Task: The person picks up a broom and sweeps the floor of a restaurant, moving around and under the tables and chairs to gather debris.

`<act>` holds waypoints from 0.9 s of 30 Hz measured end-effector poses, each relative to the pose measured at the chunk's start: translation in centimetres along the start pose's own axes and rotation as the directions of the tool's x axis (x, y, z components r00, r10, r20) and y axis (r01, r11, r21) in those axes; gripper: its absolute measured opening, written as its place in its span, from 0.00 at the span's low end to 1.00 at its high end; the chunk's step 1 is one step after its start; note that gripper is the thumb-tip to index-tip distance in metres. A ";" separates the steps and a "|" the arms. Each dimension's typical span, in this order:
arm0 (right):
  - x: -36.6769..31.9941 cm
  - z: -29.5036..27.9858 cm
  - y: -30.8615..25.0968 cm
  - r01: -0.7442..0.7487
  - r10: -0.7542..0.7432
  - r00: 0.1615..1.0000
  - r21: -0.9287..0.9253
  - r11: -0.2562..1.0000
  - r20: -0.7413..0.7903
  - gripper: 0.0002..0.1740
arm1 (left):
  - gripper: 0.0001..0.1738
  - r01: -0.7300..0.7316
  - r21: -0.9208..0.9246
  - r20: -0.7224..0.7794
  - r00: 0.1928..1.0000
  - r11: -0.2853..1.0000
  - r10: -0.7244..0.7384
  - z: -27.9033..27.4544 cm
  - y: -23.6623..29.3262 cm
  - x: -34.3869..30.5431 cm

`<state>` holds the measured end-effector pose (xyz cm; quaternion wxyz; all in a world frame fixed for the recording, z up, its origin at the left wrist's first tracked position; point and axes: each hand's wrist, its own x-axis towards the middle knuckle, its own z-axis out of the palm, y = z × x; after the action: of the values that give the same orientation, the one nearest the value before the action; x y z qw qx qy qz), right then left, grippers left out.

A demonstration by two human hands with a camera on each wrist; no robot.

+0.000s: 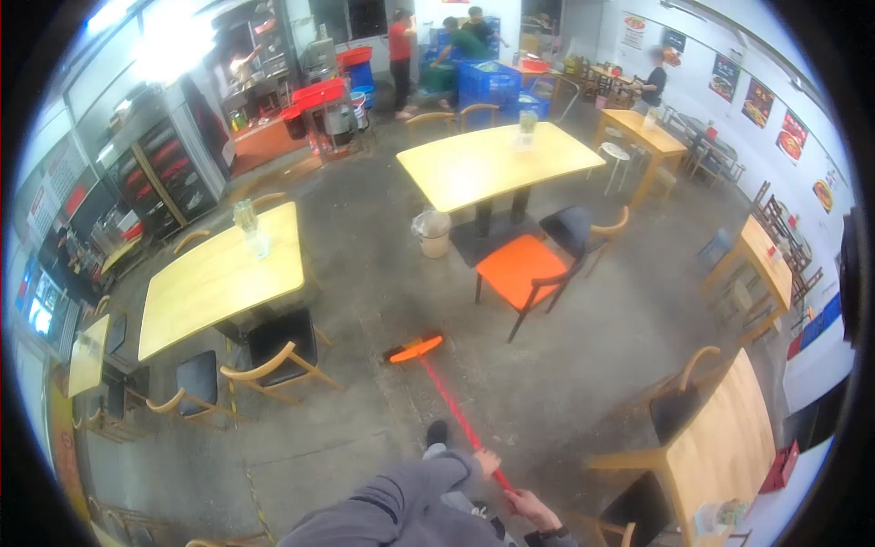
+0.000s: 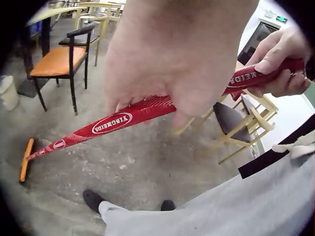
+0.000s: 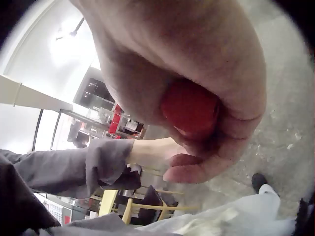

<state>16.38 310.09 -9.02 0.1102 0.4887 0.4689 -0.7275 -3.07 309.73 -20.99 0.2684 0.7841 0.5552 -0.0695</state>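
A broom with a red handle [image 1: 454, 408] slants down and forward from my hands to an orange head [image 1: 415, 349], which rests on the grey floor. Dark bristles show along the head's far side. My left hand [image 1: 488, 463] grips the handle partway along; in the left wrist view its fingers wrap the red shaft beside printed lettering. Higher up, close to the handle's top, my right hand [image 1: 533, 509] holds it. The right wrist view shows the rounded red handle end [image 3: 189, 108] enclosed by that hand's curled fingers.
An orange-seated chair [image 1: 519, 272] stands ahead, by a yellow table [image 1: 497, 164] and a bin [image 1: 431, 233]. Another yellow table [image 1: 228, 278] with black chairs is at left. A wooden table [image 1: 720, 438] stands close on my right. Several people are at the back.
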 end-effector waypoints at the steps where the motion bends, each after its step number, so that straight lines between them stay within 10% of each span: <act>1: -2.5 -0.4 0.8 -0.019 0.019 1.000 0.017 1.000 0.002 0.16 | 0.26 -0.030 0.008 0.020 0.999 1.000 0.030 1.1 2.3 0.3; 10: -21.5 -1.2 9.5 0.046 -0.054 0.983 -0.049 0.998 -0.175 0.19 | 0.20 -0.372 -0.319 0.182 0.878 0.871 0.442 3.5 16.2 0.1; 19: -22.9 0.9 9.0 0.210 -0.221 0.957 -0.077 0.975 -0.188 0.16 | 0.15 -0.497 -0.299 0.056 0.843 0.815 0.535 3.6 12.9 -1.1; 27: -19.1 2.0 -5.5 0.124 -0.126 0.991 -0.044 0.991 -0.048 0.16 | 0.10 -0.409 -0.286 -0.033 0.908 0.866 0.418 -5.5 2.8 -3.9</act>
<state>21.27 305.77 9.88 0.0624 0.4742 0.5160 -0.7106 -3.02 308.53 -13.80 0.3958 0.8364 0.3745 0.0591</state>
